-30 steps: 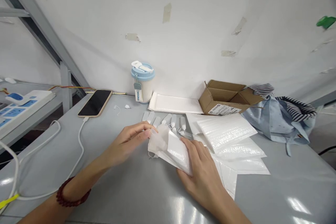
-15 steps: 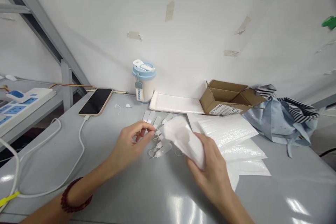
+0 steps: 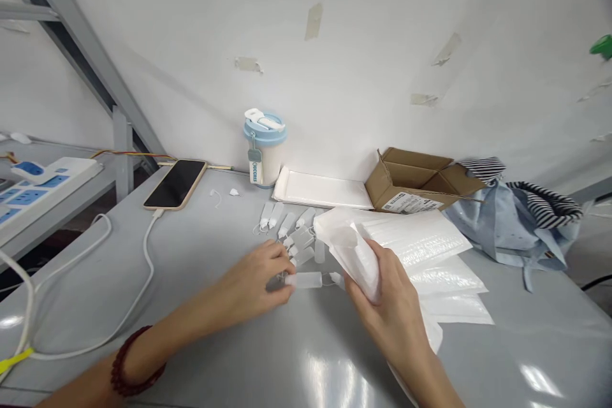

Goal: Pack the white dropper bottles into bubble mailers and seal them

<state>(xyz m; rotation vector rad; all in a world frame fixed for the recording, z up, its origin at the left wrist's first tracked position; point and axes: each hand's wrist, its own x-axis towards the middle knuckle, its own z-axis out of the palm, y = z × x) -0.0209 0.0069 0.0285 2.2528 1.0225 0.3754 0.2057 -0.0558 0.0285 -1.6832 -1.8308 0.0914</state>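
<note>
Leftward, a phone (image 3: pixel 175 185) lies on the table (image 3: pixel 239 363), and right of it the left hand (image 3: pixel 262 277) curls its fingers partly closed about the left end of a small bottle (image 3: pixel 308 280) lying on its side, though whether they grip it cannot be told. Just behind lie more bottles (image 3: pixel 287 224); then the right hand (image 3: pixel 389 306) wraps its fingers round a mailer (image 3: pixel 361 264), beside other mailers (image 3: pixel 435 236), with a box (image 3: pixel 412 203) behind and a bag (image 3: pixel 509 220) farthest right.

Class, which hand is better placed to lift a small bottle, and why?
Probably the left hand: its fingertips are right at one small bottle, while the right hand is occupied gripping a white envelope.
</note>
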